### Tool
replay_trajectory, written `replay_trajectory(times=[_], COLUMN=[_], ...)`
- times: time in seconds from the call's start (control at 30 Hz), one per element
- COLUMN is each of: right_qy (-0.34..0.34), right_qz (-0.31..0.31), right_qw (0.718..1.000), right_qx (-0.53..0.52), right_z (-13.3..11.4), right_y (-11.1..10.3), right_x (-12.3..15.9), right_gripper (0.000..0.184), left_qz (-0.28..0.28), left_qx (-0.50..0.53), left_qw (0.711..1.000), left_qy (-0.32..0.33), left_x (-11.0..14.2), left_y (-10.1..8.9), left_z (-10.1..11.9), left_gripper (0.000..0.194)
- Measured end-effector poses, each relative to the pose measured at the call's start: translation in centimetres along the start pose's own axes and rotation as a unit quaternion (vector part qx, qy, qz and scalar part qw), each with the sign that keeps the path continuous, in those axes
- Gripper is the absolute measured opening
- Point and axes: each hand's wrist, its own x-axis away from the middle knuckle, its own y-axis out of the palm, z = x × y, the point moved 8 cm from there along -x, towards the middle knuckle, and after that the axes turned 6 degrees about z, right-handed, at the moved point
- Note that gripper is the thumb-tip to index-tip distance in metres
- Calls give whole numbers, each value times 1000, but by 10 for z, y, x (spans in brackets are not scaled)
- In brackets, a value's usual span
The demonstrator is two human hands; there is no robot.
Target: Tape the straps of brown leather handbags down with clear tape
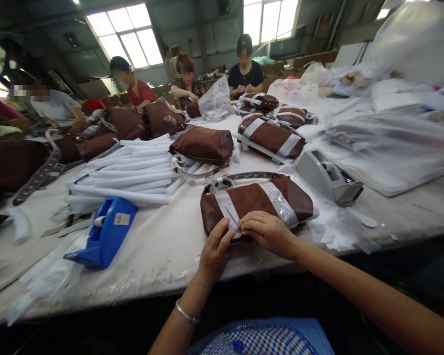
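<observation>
A brown bag (255, 199) lies on the white table (163, 241) right in front of me, with two pale wrapping bands across it. My left hand (215, 252) rests at the bag's near left edge, fingers curled against the end of the left band (227, 209). My right hand (268, 230) lies on the bag's near edge beside it, fingers pressed down flat on the band's end. Both hands touch each other at the band.
A blue tape dispenser (105, 231) sits at my left, a grey one (327, 176) at my right. White paper rolls (133, 170) and more brown bags (272, 138) fill the table's middle. Clear plastic sheets (388, 148) lie right. Several people sit along the far side.
</observation>
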Motion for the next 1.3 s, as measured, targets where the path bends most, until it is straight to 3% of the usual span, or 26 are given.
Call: replay_trajectory(times=[0.2,0.4,0.53,0.73,0.9,1.0,1.1,1.2,1.3], right_qy=[-38,-42,-44,-65,-44,-11,26,-4,-2], right_qz=[50,54,51,33,45,88,123,111,57], right_qw=[998,998,997,995,998,995,987,993,994], right_qx=[7,11,41,66,8,-53,-104,-25,92], right_z=[-12,-30,-35,-28,-30,-30,-28,-29,-17], right_y=[-13,-21,-15,2,-15,-33,-41,-32,-9], right_x=[11,17,32,51,42,30,22,19,18], right_gripper=[14,19,17,16,14,7,22,5,39], left_qz=[-21,-13,-11,-44,-51,-58,-65,-59,-52], left_qx=[21,25,7,-13,-8,-5,2,4,4], left_qw=[1000,1000,1000,998,998,998,998,998,998], left_qy=[8,0,0,49,37,33,26,26,29], left_x=[1,0,-4,-7,-5,-2,0,1,1], left_y=[3,1,-1,4,6,8,9,9,9], left_z=[0,-3,-3,6,4,3,1,0,1], left_gripper=[53,54,56,42,42,44,45,45,47])
